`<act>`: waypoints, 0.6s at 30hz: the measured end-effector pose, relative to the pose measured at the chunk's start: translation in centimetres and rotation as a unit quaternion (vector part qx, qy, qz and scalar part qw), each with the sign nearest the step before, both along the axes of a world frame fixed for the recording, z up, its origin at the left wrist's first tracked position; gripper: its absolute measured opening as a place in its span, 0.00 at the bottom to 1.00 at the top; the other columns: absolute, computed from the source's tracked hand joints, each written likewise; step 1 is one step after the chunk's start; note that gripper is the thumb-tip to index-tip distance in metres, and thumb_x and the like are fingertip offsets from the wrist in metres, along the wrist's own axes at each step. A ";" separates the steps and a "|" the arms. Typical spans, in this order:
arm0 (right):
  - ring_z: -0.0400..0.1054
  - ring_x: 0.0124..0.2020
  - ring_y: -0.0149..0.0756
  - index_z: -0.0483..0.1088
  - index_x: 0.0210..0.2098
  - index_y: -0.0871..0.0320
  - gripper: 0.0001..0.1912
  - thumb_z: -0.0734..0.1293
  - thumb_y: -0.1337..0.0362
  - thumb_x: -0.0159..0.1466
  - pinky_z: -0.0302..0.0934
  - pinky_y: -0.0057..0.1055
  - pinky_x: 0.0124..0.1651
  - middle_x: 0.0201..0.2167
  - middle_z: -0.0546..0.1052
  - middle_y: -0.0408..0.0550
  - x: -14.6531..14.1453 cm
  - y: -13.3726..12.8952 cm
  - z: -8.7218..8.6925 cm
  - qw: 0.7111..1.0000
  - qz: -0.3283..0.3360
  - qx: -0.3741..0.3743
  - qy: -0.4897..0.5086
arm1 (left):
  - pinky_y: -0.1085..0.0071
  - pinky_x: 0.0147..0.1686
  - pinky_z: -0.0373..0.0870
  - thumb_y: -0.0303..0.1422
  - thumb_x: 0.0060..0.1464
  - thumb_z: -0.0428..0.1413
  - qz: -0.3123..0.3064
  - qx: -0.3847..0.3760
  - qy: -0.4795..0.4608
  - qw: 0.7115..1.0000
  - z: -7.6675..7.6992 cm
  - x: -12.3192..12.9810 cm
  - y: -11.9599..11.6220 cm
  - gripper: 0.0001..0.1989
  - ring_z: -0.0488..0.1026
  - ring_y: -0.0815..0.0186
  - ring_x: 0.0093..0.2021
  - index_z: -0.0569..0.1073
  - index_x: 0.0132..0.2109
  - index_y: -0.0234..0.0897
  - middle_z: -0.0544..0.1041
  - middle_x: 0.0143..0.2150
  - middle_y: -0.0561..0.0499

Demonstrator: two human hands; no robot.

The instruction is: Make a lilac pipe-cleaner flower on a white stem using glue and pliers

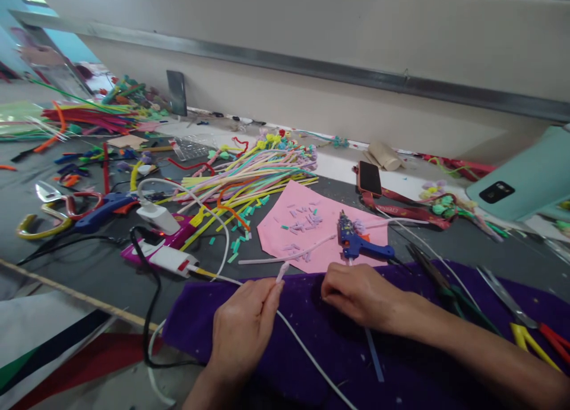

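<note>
Between its thumb and index finger my left hand [244, 324] pinches a short pale lilac piece [282, 272], which points up over the purple cloth [191, 315]. My right hand [356, 294] is curled over the cloth, just below the blue glue gun [365, 245]; what its fingers hold, if anything, is hidden. The glue gun lies on a pink sheet [278, 220], with a translucent stick [374, 355] showing below my right wrist. Small lilac cut pieces [306, 223] are scattered on the sheet, and a long lilac stem [262, 260] lies across its lower edge.
A pink power strip [138, 253] with plugs and cables is at the left, near pliers [107, 211]. Bundled colored stems [249, 169] lie behind. At the right are a phone [369, 178], dark-handled cutters [440, 282], scissors [512, 300] and a mint-green object [525, 172].
</note>
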State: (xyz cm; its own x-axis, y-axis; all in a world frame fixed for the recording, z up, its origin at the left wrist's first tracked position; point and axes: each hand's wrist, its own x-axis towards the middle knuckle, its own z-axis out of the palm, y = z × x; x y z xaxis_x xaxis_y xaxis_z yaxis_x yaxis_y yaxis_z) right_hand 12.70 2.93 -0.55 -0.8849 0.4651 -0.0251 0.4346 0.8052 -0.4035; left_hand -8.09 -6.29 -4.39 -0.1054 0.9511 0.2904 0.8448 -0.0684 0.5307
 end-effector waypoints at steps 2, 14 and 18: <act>0.64 0.31 0.32 0.66 0.36 0.58 0.06 0.59 0.68 0.62 0.52 0.26 0.29 0.32 0.71 0.45 -0.5 -0.7 -0.4 0.998 0.031 0.049 -0.040 | 0.70 0.34 0.66 0.37 0.56 0.46 0.003 -0.004 0.002 1.000 0.0 0.0 0.0 0.12 0.72 0.65 0.32 0.73 0.37 0.39 0.76 0.31 0.50; 0.62 0.30 0.31 0.64 0.34 0.60 0.06 0.57 0.69 0.62 0.52 0.26 0.29 0.32 0.69 0.47 1.3 1.0 1.2 0.991 -0.075 0.111 -0.014 | 0.71 0.34 0.67 0.38 0.56 0.46 0.004 0.008 0.020 1.000 -0.1 0.0 -0.1 0.12 0.73 0.65 0.33 0.73 0.37 0.40 0.77 0.32 0.51; 0.59 0.25 0.27 0.62 0.29 0.58 0.04 0.58 0.71 0.60 0.53 0.23 0.28 0.26 0.67 0.41 5.5 1.5 3.2 0.979 -0.182 -0.016 0.087 | 0.72 0.34 0.67 0.39 0.56 0.47 0.000 0.020 0.016 1.000 -0.4 -0.3 0.1 0.12 0.74 0.66 0.33 0.73 0.39 0.41 0.78 0.33 0.52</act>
